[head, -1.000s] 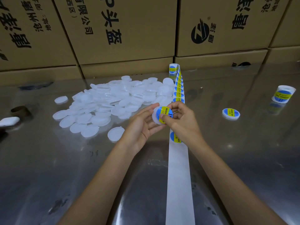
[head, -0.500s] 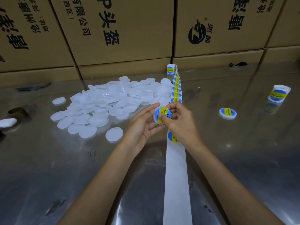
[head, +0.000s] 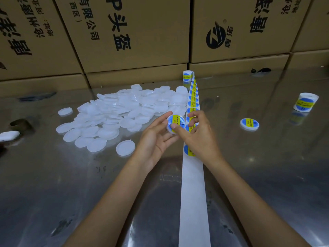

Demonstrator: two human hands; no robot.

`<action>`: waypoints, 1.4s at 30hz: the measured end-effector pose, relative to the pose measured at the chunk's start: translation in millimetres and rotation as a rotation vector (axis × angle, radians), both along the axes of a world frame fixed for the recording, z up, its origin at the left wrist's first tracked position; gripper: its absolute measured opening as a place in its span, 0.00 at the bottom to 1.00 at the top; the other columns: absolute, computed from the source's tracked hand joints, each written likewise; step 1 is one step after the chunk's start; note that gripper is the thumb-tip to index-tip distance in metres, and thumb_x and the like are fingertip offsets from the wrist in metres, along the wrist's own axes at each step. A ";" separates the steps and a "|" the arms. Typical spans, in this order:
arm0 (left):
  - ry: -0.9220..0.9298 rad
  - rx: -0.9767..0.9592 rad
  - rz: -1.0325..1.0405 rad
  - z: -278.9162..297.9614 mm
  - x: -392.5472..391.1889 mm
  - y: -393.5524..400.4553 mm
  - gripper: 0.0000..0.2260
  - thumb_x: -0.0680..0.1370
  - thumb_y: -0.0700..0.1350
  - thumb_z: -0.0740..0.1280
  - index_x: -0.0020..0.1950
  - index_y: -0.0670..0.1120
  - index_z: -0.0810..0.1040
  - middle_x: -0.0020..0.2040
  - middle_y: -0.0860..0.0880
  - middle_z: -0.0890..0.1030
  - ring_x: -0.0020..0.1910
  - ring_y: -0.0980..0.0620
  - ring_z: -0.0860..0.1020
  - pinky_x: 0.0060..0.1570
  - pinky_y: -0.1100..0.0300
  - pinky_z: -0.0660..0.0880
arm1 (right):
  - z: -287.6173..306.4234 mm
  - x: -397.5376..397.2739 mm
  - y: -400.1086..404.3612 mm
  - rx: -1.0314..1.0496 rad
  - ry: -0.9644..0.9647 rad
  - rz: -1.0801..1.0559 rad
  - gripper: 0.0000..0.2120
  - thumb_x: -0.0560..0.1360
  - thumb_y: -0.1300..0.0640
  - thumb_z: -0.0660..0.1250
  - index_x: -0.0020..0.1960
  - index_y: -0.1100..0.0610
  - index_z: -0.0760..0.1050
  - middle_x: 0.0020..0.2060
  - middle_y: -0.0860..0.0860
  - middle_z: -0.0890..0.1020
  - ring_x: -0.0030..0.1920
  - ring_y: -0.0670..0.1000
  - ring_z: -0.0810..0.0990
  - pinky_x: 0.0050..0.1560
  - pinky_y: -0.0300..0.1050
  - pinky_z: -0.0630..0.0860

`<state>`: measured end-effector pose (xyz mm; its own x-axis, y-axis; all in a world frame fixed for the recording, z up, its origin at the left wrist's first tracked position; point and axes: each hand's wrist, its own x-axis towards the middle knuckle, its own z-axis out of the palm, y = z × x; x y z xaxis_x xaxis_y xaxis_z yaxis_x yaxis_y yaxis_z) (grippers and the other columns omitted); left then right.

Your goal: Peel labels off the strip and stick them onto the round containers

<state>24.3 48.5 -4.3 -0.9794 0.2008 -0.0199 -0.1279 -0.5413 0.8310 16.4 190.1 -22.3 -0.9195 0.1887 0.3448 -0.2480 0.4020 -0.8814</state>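
My left hand (head: 156, 139) holds a round white container (head: 175, 123) by its edge, tilted toward me, with a blue and yellow label on its face. The thumb of my right hand (head: 197, 138) presses on that label while its fingers curl over the label strip (head: 193, 193). The strip's white backing runs from the table's near edge up to a small roll (head: 187, 76) at the back, with blue and yellow labels on its far half. A heap of plain white containers (head: 121, 113) lies to the left. One labelled container (head: 249, 123) lies to the right.
Stacked cardboard boxes (head: 135, 32) wall off the back of the shiny metal table (head: 53, 184). A second label roll (head: 305, 102) stands at the far right. A dark ring (head: 20, 123) and a white object (head: 8, 135) sit at the left edge.
The container has turned a little in my left hand, and my right thumb has slid across the label. My right fingers have spread over the strip.
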 end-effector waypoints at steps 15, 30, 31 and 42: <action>0.069 0.014 -0.071 1.6 3.1 1.9 0.16 0.82 0.39 0.62 0.69 0.46 0.75 0.61 0.42 0.83 0.58 0.45 0.83 0.53 0.51 0.82 | -0.1 4.3 4.9 0.183 0.098 -0.009 0.22 0.82 0.43 0.57 0.36 0.56 0.62 0.26 0.50 0.72 0.31 0.53 0.72 0.34 0.52 0.70; 0.289 -0.536 0.152 5.2 2.3 -10.9 0.18 0.70 0.33 0.77 0.57 0.43 0.81 0.41 0.44 0.86 0.38 0.46 0.85 0.39 0.59 0.82 | -3.3 9.1 8.5 0.125 0.104 0.128 0.15 0.84 0.46 0.53 0.41 0.49 0.69 0.28 0.46 0.71 0.33 0.50 0.70 0.37 0.50 0.69; 0.269 -0.511 0.177 6.1 2.6 -12.2 0.17 0.70 0.34 0.78 0.55 0.43 0.80 0.40 0.43 0.86 0.38 0.45 0.86 0.39 0.60 0.81 | -3.6 10.0 7.0 0.106 0.098 0.160 0.16 0.83 0.43 0.53 0.40 0.50 0.66 0.29 0.46 0.70 0.33 0.50 0.70 0.37 0.50 0.69; 0.234 -0.477 0.308 6.6 -0.1 -15.6 0.07 0.72 0.44 0.77 0.36 0.50 0.82 0.39 0.41 0.86 0.33 0.48 0.84 0.32 0.63 0.78 | -7.8 14.5 3.6 0.328 0.060 0.153 0.26 0.66 0.27 0.64 0.37 0.48 0.61 0.30 0.40 0.69 0.32 0.46 0.68 0.33 0.44 0.67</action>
<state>24.2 32.9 2.3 -0.9803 -0.0698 0.1850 0.1906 -0.0858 0.9779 30.8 193.6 -30.1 -0.9046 -0.0794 0.4187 -0.3750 0.6152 -0.6935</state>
